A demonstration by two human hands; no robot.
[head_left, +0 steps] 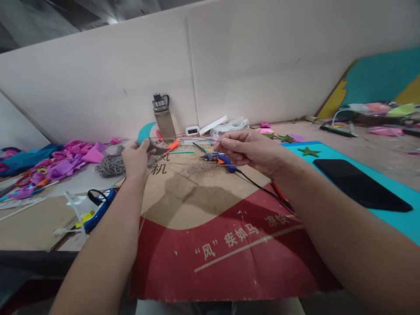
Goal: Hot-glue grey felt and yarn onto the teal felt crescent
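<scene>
Crescent (146, 132), with a turquoise upper part and a darker lower part, is held between the thumb and fingers of the left hand (135, 158). Its long axis is set steeply, horn to horn, and its hollow side is turned toward the right hand (247, 146). The crescent lies to the left of the right hand, well apart from it. The right fingertips are drawn close together; whether they meet, or pinch a fine strand, cannot be told.

Below the right fingertips, and nearer that hand, a blue glue gun (231, 167) is placed with its nozzle directed left. Just beside the left hand, an orange-handled tool (173, 146) and grey yarn (110, 165) are found.

On the cardboard (170, 205), "机" is printed in black beneath a partly covered character. On its red area, "“风”疾如马" and "凉快" can be read, followed by a stroke near the right forearm. Farther out, a green star (309, 152) and a black phone (359, 183) are laid on a turquoise board (398, 223). No brand can be read on the bottle (165, 124).
</scene>
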